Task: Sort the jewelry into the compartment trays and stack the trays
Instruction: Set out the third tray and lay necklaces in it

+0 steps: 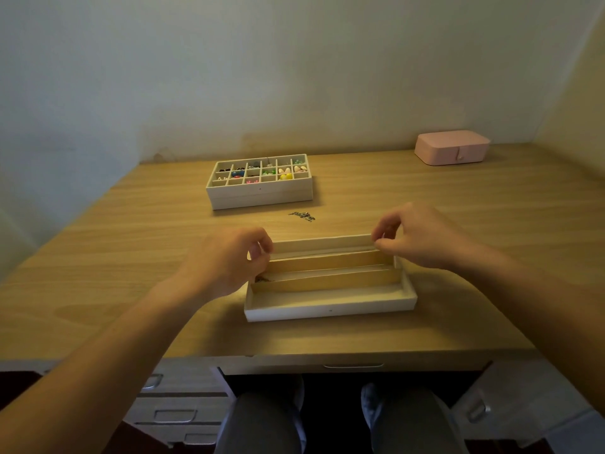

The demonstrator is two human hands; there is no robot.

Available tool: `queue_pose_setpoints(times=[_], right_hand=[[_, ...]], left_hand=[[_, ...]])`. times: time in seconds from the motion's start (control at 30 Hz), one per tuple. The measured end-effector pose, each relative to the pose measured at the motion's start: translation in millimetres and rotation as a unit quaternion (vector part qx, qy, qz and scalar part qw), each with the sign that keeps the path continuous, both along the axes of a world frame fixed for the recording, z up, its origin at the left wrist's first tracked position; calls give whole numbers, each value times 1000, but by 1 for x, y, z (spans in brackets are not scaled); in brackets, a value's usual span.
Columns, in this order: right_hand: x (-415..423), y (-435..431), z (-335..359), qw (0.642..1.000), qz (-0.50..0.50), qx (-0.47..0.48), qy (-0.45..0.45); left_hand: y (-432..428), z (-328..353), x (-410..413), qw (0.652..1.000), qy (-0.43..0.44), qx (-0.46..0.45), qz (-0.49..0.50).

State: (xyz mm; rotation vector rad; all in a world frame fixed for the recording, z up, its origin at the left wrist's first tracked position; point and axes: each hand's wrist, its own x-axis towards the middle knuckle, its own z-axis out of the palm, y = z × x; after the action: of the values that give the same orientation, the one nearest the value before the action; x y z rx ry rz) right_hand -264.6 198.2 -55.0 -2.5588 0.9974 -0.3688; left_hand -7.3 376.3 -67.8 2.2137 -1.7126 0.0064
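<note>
A white tray with long slots [330, 309] lies near the desk's front edge, its far side tipped up. My left hand [229, 263] pinches the tray's far left corner and my right hand [422, 237] pinches its far right corner. A small dark piece of jewelry [262, 279] lies in a slot at the left end. Farther back, a white grid tray [258, 188] with many colourful beads and earrings sits on top of another white tray. A silver chain [302, 216] lies loose on the desk between the two.
A shut pink jewelry box [453, 147] stands at the back right of the wooden desk [131, 244], near the wall. Drawers with handles [176, 414] sit below the front edge, beside my knees.
</note>
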Motion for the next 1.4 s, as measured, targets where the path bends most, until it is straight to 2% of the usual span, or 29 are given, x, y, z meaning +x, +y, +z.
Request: queue_pose_setpoints(times=[0.13, 0.2, 0.33, 0.5, 0.63, 0.73, 0.87, 0.97, 1.13, 1.4], right_hand=[[5, -3, -5, 995, -10, -24, 94], [6, -4, -7, 993, -18, -25, 115], [4, -5, -8, 992, -9, -10, 126], [5, -8, -8, 992, -7, -2, 129], [10, -9, -1, 986, 0, 12, 168], [18, -9, 14, 990, 24, 60, 126], [56, -17, 20, 998, 20, 60, 13], [98, -25, 11, 999, 18, 48, -10], [158, -45, -13, 999, 1, 44, 19], [190, -60, -25, 995, -6, 31, 93]], left_hand=[[-7, -4, 3, 996, -35, 79, 29], [-9, -8, 5, 995, -29, 83, 42], [-9, -12, 8, 995, 27, 75, 52], [-11, -12, 7, 995, 28, 72, 56], [-14, -8, 7, 993, 41, 100, 47], [-19, 6, 12, 989, 71, 123, 26], [-37, 22, 22, 989, 140, 47, 30], [-63, 17, 28, 980, 189, -5, 58], [-101, 8, 31, 963, 252, -56, 84], [-127, -5, 35, 940, 319, -93, 77]])
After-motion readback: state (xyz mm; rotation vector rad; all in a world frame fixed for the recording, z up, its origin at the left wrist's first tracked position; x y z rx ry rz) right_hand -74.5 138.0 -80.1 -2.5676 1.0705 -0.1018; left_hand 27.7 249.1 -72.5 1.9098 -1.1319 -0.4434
